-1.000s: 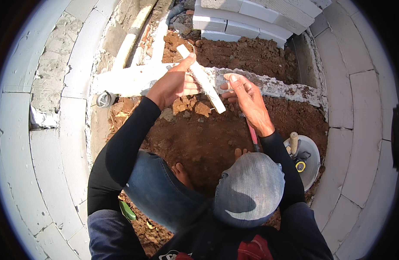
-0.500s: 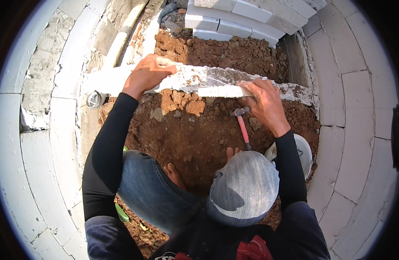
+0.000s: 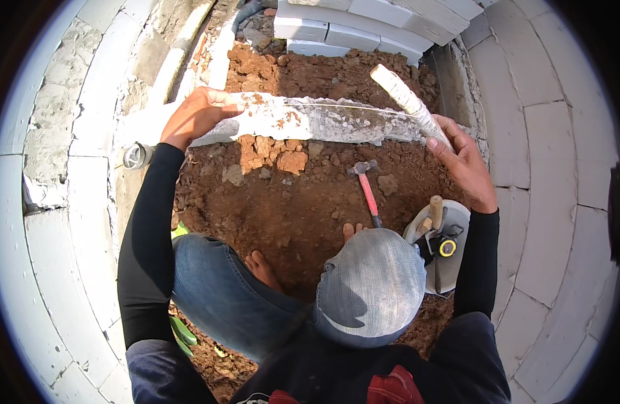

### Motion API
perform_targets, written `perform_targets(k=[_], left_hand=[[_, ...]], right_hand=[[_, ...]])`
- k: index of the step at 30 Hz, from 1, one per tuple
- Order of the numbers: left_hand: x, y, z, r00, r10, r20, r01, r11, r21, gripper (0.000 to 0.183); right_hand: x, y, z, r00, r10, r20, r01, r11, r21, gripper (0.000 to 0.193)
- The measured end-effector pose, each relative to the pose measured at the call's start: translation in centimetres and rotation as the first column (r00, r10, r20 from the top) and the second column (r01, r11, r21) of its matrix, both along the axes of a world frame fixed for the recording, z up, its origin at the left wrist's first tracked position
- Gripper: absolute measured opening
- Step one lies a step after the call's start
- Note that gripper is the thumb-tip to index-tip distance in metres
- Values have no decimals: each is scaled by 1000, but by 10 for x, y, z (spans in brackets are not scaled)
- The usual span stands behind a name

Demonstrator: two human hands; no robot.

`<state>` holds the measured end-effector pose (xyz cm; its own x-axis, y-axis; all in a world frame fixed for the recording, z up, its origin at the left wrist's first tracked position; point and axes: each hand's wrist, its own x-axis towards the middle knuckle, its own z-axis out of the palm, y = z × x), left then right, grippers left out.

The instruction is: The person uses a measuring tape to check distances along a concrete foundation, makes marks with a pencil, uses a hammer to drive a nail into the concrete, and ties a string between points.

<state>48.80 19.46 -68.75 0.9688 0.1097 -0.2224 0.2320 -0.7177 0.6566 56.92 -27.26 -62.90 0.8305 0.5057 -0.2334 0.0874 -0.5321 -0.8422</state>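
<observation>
My right hand [image 3: 466,163] is closed round the lower end of a white stick wound with string [image 3: 405,97], which tilts up and to the left. A thin white string [image 3: 343,106] stretches from the stick across to my left hand [image 3: 197,116]. There the thumb and fingers are pinched together on the string, just over the left part of a rough concrete beam [image 3: 276,126]. Beyond my knees, a hammer with a red handle [image 3: 368,195] lies on the brown soil [image 3: 276,209], below the beam.
White block walls [image 3: 545,148] rise close on both sides. Beside my right knee stands a bucket [image 3: 459,214] holding wooden-handled tools and a tape measure [image 3: 447,248]. Stacked white blocks [image 3: 350,38] stand at the back. On the left are a pipe stub [image 3: 136,156] and a long pipe [image 3: 179,57].
My right hand has moved right and nearer, turning the stick from lying level to slanting upward. My left hand has shifted left. More string now spans between them, and the bucket's contents show.
</observation>
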Motion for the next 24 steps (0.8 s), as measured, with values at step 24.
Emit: perform_targets(k=[24], left_hand=[[-31, 68, -18, 818, 532, 218, -575, 776, 261, 26]], right_hand=[[4, -68, -4, 988, -32, -149, 58, 983, 175, 57]])
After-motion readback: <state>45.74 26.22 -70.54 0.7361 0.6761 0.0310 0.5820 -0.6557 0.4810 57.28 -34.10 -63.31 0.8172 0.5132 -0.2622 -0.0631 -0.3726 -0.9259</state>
